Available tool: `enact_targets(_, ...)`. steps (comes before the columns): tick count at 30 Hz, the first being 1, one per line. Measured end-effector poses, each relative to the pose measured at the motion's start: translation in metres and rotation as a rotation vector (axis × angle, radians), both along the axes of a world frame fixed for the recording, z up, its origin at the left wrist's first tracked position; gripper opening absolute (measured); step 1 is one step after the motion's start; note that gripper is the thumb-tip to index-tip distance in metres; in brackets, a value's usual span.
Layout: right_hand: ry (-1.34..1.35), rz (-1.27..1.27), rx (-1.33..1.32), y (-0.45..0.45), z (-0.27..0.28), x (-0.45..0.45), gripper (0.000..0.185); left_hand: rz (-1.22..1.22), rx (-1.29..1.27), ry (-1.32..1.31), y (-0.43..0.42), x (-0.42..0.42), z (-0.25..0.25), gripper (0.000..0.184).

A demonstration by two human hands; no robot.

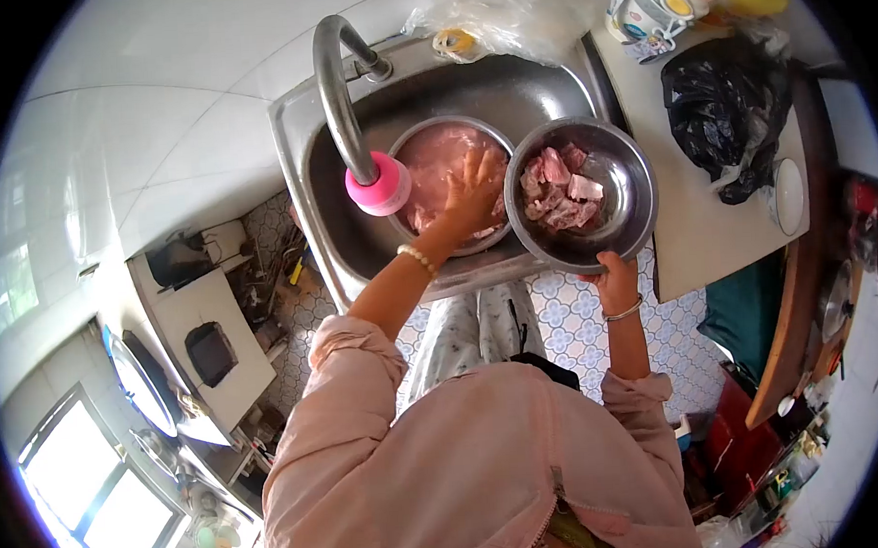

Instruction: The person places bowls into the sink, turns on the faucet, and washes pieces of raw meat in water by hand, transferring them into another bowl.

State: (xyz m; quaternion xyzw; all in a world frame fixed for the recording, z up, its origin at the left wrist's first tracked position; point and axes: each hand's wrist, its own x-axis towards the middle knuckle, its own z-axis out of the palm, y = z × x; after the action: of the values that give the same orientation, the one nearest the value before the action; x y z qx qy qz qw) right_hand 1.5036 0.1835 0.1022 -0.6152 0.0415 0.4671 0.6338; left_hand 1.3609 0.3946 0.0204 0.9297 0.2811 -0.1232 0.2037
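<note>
My left hand, with a beaded bracelet at the wrist, reaches into a metal basin of cloudy pinkish water in the sink. Its fingers are spread over the meat, partly under the water. Pinched on the near rim of a second metal bowl is my right hand. This bowl is held beside the basin, over the sink's right side, and slightly overlaps it in view. Several chunks of raw meat lie inside, mostly toward its left.
A curved faucet with a pink nozzle hangs over the basin's left edge. Clear plastic bags lie behind the steel sink. On the right counter are a black plastic bag, a white bowl and a cartoon-figure container.
</note>
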Motion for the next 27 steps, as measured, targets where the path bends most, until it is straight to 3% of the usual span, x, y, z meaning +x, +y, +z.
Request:
enact_targets(2,0.003,0.003,-0.01,0.001,0.002,0.001,0.046,0.017,0.036,0.05,-0.002,0.012,-0.01,0.073)
enact_targets(5,0.023,0.019,-0.007,0.002,0.001,0.0,0.045,0.052,-0.02,0.161,0.004,0.021,-0.038,0.071)
enact_targets(7,0.028,0.027,-0.003,0.001,0.001,0.003,0.044,0.048,0.103,0.104,0.005,0.022,-0.068,0.076)
enact_targets(9,0.027,0.031,0.003,-0.001,-0.001,0.004,0.044,0.047,-0.028,0.348,0.009,0.027,-0.015,0.078)
enact_targets(13,0.044,0.045,-0.008,0.0,-0.001,0.005,0.044,0.029,0.035,0.235,0.016,0.024,-0.052,0.072)
enact_targets(15,0.024,0.026,-0.011,0.001,0.002,0.005,0.044,0.12,-0.312,0.287,0.029,0.033,-0.074,0.057)
enact_targets(16,0.022,0.027,-0.014,0.0,0.001,0.006,0.044,0.12,-0.315,0.285,0.028,0.03,-0.075,0.057)
enact_targets(19,0.042,0.029,-0.018,-0.001,-0.003,0.005,0.045,0.493,-0.367,-0.013,0.033,0.019,-0.041,0.042)
enact_targets(21,0.024,0.027,-0.032,-0.002,-0.003,0.005,0.045,0.448,-0.271,0.243,0.043,0.024,-0.035,0.039)
enact_targets(27,0.044,0.025,-0.003,-0.003,-0.004,0.005,0.045,0.365,-0.28,0.121,0.051,0.007,-0.016,0.059)
